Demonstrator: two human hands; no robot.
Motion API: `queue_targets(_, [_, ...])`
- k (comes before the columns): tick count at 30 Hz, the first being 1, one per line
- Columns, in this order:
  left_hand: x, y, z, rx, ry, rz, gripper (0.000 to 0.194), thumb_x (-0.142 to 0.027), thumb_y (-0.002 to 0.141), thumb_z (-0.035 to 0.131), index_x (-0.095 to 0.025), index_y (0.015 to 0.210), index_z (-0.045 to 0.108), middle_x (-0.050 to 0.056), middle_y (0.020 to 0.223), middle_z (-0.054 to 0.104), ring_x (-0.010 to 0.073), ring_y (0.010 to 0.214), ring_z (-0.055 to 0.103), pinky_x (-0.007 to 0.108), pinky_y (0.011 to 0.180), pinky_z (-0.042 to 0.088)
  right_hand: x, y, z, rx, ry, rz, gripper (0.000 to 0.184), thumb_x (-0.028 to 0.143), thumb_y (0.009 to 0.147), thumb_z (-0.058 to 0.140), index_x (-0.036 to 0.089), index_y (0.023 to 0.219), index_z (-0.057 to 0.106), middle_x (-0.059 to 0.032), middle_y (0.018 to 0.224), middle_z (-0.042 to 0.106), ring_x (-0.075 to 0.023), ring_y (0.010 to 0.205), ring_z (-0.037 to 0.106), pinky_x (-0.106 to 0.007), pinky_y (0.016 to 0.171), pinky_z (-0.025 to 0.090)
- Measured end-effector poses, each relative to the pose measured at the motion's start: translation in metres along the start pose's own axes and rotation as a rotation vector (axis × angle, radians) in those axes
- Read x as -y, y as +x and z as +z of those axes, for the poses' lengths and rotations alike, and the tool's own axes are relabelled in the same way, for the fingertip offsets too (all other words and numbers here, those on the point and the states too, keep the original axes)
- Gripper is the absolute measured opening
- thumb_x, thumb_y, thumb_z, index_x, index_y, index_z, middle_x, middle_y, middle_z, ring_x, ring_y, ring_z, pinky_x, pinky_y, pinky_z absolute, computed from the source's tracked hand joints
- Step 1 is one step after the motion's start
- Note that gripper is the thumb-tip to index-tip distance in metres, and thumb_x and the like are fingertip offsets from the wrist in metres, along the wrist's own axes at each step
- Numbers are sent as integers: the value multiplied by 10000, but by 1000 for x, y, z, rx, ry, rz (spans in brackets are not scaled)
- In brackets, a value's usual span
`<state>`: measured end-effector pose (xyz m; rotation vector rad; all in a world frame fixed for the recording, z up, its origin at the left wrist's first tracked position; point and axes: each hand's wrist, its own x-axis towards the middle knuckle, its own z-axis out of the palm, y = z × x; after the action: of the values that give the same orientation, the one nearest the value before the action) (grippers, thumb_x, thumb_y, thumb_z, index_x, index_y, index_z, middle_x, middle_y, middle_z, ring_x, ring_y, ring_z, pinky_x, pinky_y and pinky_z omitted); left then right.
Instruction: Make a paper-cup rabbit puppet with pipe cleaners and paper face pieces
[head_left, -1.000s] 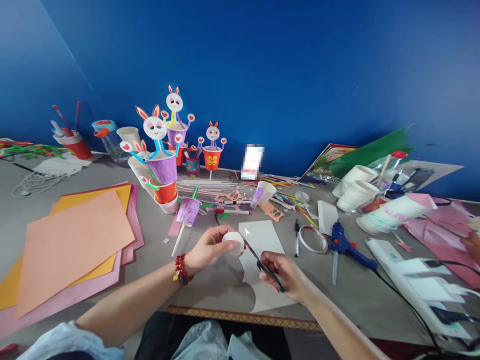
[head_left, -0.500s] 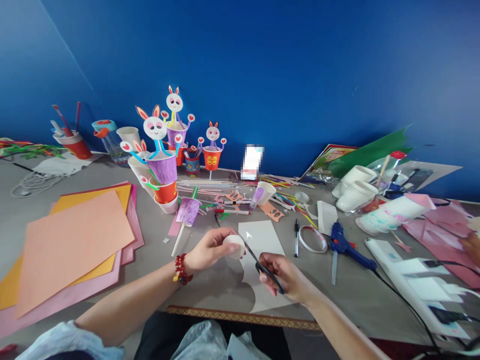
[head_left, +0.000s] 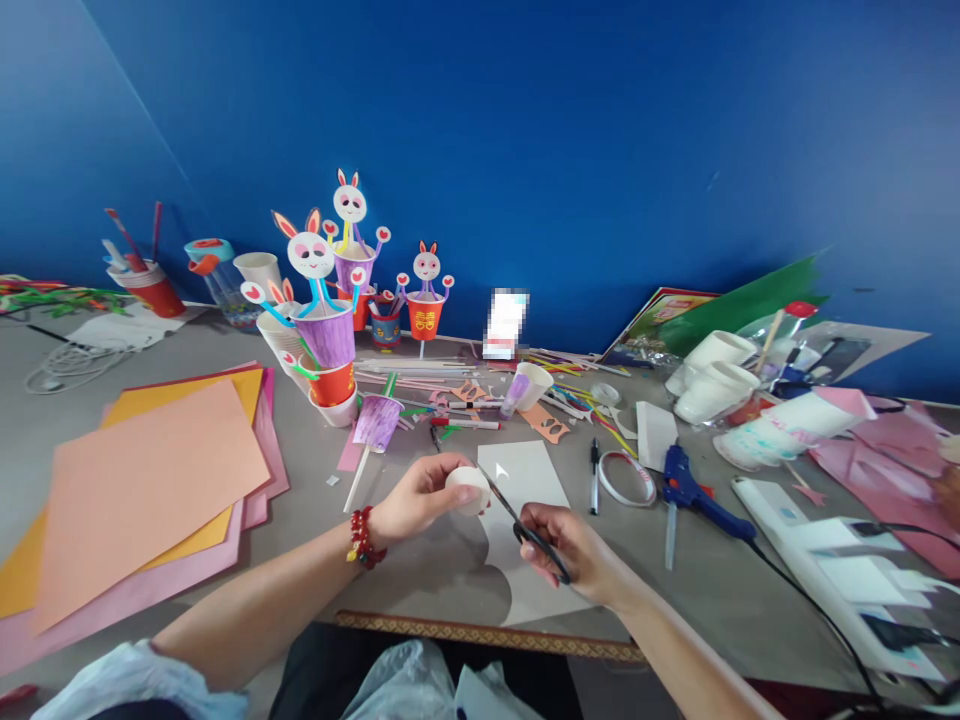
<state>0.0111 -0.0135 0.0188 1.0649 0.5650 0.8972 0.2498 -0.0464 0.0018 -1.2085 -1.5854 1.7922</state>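
Pinched between the thumb and fingers of my left hand [head_left: 427, 495] is a small round piece of white paper [head_left: 466, 488]. My right hand [head_left: 566, 555] grips black-handled scissors [head_left: 534, 543], whose blades point up and left to the right edge of the round piece. From here I cannot tell how far the blades are parted. Beneath both hands lies a sheet of white paper [head_left: 536, 580] with curved cut-outs along its left side. A small white paper scrap [head_left: 501, 470] sits just beyond the blades.
Rabbit figures on purple and red cups [head_left: 324, 340] stand at the back left. Coloured paper sheets [head_left: 157, 490] are stacked on the left. On the right are a tape roll [head_left: 627, 478], a blue glue gun [head_left: 686, 485] and a white power strip [head_left: 795, 560] with cables.
The round paper piece has turned slightly in my left hand against the blades. Both hands stay in nearly the same place.
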Motion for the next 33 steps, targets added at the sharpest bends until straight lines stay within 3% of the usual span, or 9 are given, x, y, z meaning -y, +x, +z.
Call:
queue_targets(16, [1, -1, -3, -39, 38, 8, 336, -411, 750, 782, -115, 827, 644, 77, 749, 709, 159, 681, 635, 248, 646, 448, 4, -4, -4, -62, 5, 26, 577, 688, 678, 725, 204, 685, 411, 93, 524, 415, -43, 385, 356, -202, 392, 245])
queue_targets(24, [4, 0, -3, 2, 68, -8, 384, -460, 737, 779, -113, 821, 636, 72, 747, 688, 144, 671, 605, 238, 644, 442, 12, -4, 4, 17, 35, 56, 586, 685, 648, 745, 204, 710, 415, 68, 545, 518, -83, 432, 492, -224, 468, 347])
queue_targets(33, [6, -1, -6, 56, 107, -65, 377, -452, 729, 784, -111, 824, 656, 60, 743, 669, 134, 650, 587, 222, 609, 435, 20, -3, 6, 73, 48, 40, 528, 647, 681, 726, 191, 715, 462, 48, 493, 556, -85, 410, 459, -223, 469, 287])
